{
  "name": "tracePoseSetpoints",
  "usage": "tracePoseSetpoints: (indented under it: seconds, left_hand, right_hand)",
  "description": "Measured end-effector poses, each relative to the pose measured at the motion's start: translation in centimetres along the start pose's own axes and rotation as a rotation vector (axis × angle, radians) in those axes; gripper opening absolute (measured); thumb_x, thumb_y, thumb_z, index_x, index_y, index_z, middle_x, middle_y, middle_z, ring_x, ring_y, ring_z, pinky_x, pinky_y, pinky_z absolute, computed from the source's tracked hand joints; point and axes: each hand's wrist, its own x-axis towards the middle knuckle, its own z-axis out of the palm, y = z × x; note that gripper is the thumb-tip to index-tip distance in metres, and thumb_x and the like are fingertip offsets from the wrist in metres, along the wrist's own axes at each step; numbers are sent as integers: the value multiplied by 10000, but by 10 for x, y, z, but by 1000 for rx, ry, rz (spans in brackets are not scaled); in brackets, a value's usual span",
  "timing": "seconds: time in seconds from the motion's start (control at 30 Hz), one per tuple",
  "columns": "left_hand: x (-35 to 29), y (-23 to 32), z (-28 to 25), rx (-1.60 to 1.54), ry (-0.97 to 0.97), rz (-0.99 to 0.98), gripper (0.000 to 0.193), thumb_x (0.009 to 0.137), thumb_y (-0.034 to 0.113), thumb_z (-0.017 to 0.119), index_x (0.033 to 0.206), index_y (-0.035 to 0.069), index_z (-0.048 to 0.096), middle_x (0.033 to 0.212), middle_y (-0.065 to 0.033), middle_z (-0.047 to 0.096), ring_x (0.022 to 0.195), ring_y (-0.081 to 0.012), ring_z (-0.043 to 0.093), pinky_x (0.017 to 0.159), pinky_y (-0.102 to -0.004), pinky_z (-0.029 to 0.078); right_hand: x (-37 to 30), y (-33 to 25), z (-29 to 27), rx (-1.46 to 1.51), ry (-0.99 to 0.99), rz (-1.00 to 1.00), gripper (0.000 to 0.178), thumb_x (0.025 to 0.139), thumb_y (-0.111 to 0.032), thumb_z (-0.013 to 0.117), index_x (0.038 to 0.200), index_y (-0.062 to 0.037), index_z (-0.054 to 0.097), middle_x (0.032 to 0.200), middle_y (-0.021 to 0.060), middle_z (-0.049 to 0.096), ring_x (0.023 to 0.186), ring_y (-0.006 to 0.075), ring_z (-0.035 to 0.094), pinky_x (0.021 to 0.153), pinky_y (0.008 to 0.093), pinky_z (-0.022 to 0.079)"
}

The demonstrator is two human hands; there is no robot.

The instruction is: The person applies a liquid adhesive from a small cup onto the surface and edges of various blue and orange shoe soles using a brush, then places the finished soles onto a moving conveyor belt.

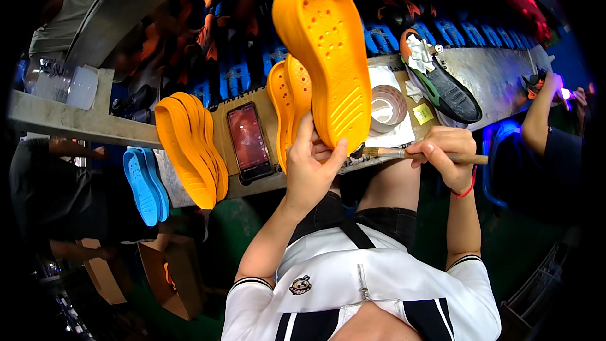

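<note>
The left hand (311, 167) is grasping an orange sole (341, 69) by its near end over the bench (511, 79), while the right hand (449, 155) is pinching a brush (394, 152) at its edge, contact unclear. Good brushing is probably calling for a steady sole and light, even strokes.

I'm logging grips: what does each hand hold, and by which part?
Left hand: a yellow-orange sole, by its lower end. Right hand: a brush, by its wooden handle.
</note>
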Motion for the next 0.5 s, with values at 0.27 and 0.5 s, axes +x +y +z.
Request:
tracePoseSetpoints:
  seconds: [0.27,0.5]
  left_hand:
    - [-2,-2,3,2,-2,18,413,857,-51,612,1220,-32,416,1092,-149,619,985,-191,645,852,-288,531]
    - [-1,0,5,-6,-13,-13,470,855,-36,618,1274,-35,405,1114,-144,605,969,-184,645,854,-287,526]
  right_hand:
    - [-4,8,-2,33,40,-63,151,822,-29,585,813,0,733,606,74,660,518,157,607,512,259,448]
    - [-3,6,-3,13,11,-92,134,819,-17,597,809,1,730,620,77,662,537,159,632,515,252,476]
